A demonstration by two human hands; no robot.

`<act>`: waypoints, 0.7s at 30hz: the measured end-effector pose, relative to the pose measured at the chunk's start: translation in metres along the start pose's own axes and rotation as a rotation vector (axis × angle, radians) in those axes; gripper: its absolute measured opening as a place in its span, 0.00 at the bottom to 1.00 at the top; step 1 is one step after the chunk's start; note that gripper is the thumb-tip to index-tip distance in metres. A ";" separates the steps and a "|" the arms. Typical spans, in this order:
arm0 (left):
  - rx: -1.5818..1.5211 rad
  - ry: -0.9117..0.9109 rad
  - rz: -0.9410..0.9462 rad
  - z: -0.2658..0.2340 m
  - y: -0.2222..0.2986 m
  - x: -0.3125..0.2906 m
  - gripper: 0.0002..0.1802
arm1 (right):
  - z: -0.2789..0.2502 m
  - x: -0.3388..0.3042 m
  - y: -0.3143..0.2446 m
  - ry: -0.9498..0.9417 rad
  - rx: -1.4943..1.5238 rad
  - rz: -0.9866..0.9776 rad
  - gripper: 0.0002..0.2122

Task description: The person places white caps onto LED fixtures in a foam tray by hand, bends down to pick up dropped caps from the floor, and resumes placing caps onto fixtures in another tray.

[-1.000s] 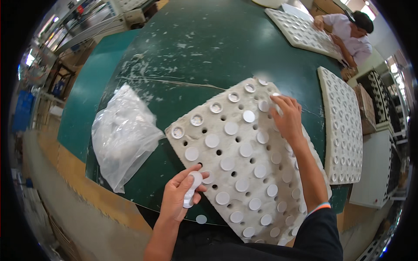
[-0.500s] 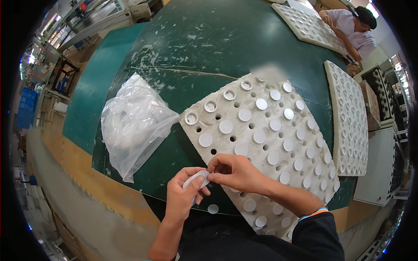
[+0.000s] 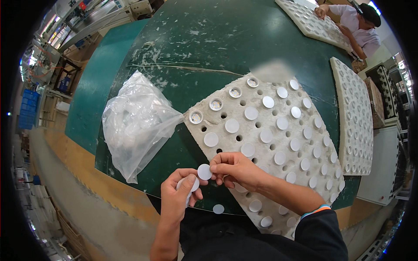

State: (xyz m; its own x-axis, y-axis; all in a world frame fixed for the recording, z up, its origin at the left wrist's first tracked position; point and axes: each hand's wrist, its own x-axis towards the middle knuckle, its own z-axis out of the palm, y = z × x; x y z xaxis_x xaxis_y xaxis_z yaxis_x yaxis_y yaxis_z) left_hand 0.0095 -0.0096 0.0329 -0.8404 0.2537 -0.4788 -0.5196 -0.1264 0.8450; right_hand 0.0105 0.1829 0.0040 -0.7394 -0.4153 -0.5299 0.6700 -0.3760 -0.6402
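Note:
My left hand point(image 3: 177, 193) is closed around a few thin white discs point(image 3: 189, 184), held over the table's near edge. Just to its right, my right hand point(image 3: 235, 168) pinches one white disc point(image 3: 204, 172) between thumb and fingertips. Under my right forearm lies a pale foam board point(image 3: 201, 107) with rows of holes. White discs sit on most of its round parts. Along its far left edge, several silvery ring-shaped parts point(image 3: 216, 104) show open centres with small pieces inside. A loose disc point(image 3: 218, 209) lies by the table's edge, near my body.
A clear plastic bag point(image 3: 137, 126) rests left of the board on the green table point(image 3: 196, 39). Another filled foam board point(image 3: 353, 122) stands at the right. At the far right a person point(image 3: 363, 28) works over a third board point(image 3: 311, 22).
My right hand has drawn one disc away from those in my left hand. My left hand has shifted slightly left. The view has moved a little.

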 end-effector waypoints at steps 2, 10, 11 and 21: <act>0.045 0.004 0.000 -0.001 -0.001 0.002 0.13 | -0.001 0.001 0.002 0.011 -0.016 -0.018 0.07; 0.193 0.021 -0.022 0.004 0.002 0.007 0.11 | -0.007 0.002 0.001 0.009 0.003 -0.018 0.07; 0.196 0.024 -0.025 0.003 0.002 0.007 0.11 | -0.007 0.003 0.002 0.005 0.015 -0.020 0.07; 0.260 0.079 0.011 0.005 0.007 0.016 0.09 | -0.009 0.005 -0.002 -0.032 0.027 0.016 0.06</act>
State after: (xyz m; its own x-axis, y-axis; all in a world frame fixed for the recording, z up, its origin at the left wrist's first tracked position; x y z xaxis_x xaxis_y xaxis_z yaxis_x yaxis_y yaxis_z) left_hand -0.0069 -0.0011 0.0323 -0.8605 0.1767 -0.4779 -0.4622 0.1242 0.8780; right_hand 0.0049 0.1887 -0.0027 -0.7266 -0.4475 -0.5213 0.6832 -0.3914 -0.6164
